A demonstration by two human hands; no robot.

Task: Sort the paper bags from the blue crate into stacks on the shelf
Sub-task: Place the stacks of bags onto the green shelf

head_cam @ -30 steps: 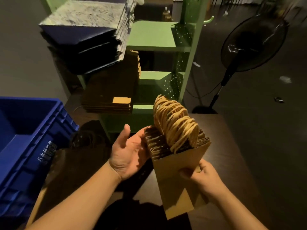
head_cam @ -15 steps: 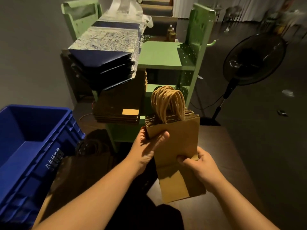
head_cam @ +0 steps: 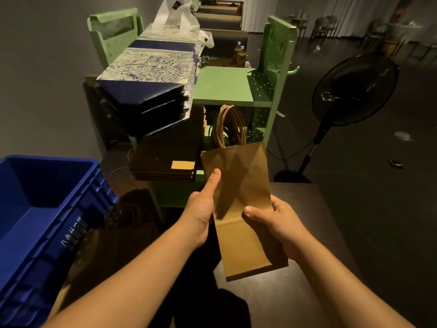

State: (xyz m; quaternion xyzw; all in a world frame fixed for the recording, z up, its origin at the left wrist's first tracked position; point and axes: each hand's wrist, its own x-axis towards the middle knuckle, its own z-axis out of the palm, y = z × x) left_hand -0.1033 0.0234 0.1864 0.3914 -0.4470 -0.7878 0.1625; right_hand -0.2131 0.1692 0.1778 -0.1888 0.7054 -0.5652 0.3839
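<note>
A flat bundle of brown paper bags (head_cam: 246, 209) with twisted rope handles stands upright in front of me, handles toward the green shelf (head_cam: 224, 87). My left hand (head_cam: 201, 209) grips its left edge, thumb up along the front. My right hand (head_cam: 276, 221) holds the right edge lower down, thumb on the front. The blue crate (head_cam: 47, 209) sits at the left. A stack of blue patterned bags (head_cam: 151, 74) lies on the top shelf, and a stack of dark brown bags (head_cam: 168, 157) lies on the level below.
A black standing fan (head_cam: 350, 91) stands right of the shelf. Dark bags with handles (head_cam: 132, 214) lie on the dark table (head_cam: 319, 233) between crate and shelf. Bottles (head_cam: 238, 54) stand behind the shelf. Litter dots the floor at the right.
The bundle has swung from tilted right to upright and squared up. My left hand went from an open palm at its side to gripping its edge. The view has risen toward the shelf.
</note>
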